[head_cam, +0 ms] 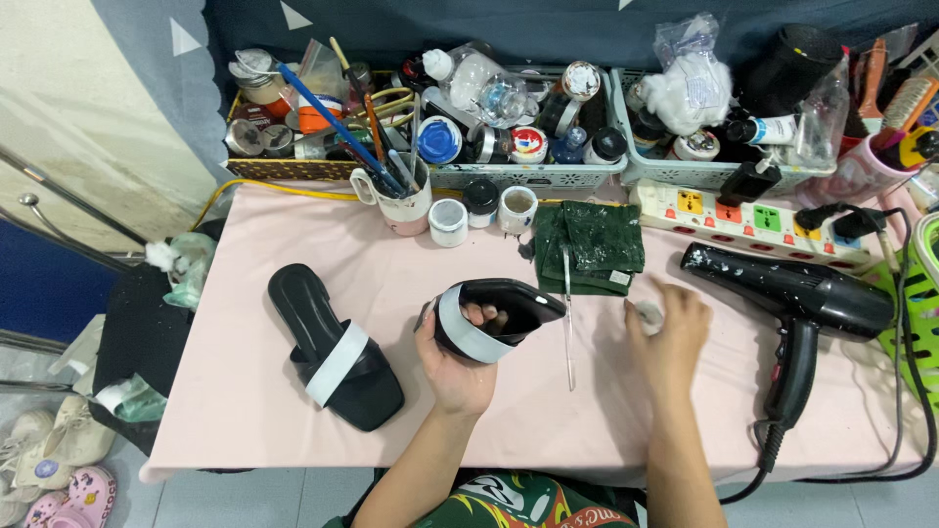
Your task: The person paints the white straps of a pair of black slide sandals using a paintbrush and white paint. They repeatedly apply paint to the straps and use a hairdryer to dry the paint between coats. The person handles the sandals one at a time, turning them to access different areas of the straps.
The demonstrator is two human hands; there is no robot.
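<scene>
My left hand [458, 362] holds a black flat sandal [494, 315] with a white strap, fingers tucked inside under the strap, lifted a little above the pink table [254, 401]. Its matching sandal [335, 347] lies flat on the table to the left. My right hand [670, 328] rests on the table to the right, fingers closed on a small white wad of cotton [647, 313]. A thin metal tool [568, 313] lies between the two hands, its upper end on a dark green cloth [592, 244].
A black hair dryer [797, 293] lies at the right, its cord trailing off the front edge. A power strip [753, 217] sits behind it. Baskets [548, 176] crammed with bottles, jars and brushes line the back; a mug of brushes [401, 200] and small jars [448, 220] stand before them.
</scene>
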